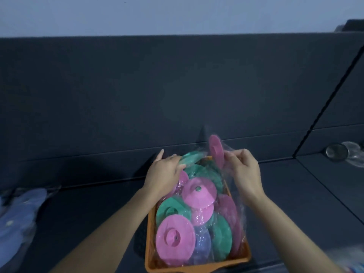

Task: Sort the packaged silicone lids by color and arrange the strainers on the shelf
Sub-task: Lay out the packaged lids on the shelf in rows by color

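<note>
Fingers (233, 154) of the right hand (245, 170) pinch the clear wrapper of a pink lid (216, 149), which stands on edge just right of centre in the lower half of the frame. Fingers (176, 160) of the left hand (164, 172) curl close together over the rim of a green lid (190, 159) just beside it, with the thumb raised.

A dark shelf (88, 209) and its dark back panel fill most of the frame. An orange tray (197, 268) sits on the shelf at lower centre, below both hands. It is heaped with wrapped lids in pink, green and purple that overlap one another, and the green lid lies at the tray's far end. A pile of blue packets (19, 213) lies at the lower left edge, well apart from the tray. A round metal strainer (336, 152) rests on the shelf at the right edge, with clear wrapping just beside it.
</note>
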Motion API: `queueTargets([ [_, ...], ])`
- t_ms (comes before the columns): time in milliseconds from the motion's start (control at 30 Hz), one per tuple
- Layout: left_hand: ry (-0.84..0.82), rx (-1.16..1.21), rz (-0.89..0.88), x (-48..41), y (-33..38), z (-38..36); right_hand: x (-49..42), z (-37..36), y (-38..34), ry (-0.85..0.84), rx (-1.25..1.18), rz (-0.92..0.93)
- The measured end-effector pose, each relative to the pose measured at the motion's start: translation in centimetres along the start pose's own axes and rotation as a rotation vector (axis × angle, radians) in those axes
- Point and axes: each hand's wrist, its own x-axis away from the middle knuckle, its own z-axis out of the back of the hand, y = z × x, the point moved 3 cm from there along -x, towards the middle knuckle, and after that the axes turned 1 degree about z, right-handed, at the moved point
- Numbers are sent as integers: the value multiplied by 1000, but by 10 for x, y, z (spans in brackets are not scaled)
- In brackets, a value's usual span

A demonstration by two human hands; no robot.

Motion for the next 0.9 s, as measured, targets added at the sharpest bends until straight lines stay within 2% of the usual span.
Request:
queueTargets([
  [167, 201, 449, 316, -2, 0, 22, 0, -13, 0, -66, -64, 0],
  [333, 175, 839, 472, 6, -5, 30, 11, -32, -5, -174, 26, 53],
  [500, 234, 1330, 554, 22, -29, 47, 20, -43, -6, -200, -37, -31],
  [667, 308, 1433, 634, 41, -69, 66, 27, -59, -24, -173, -251, -171],
  [900, 338, 1431, 845, 98, -140, 79, 49, -101, -60, -191, -413, -55],
])
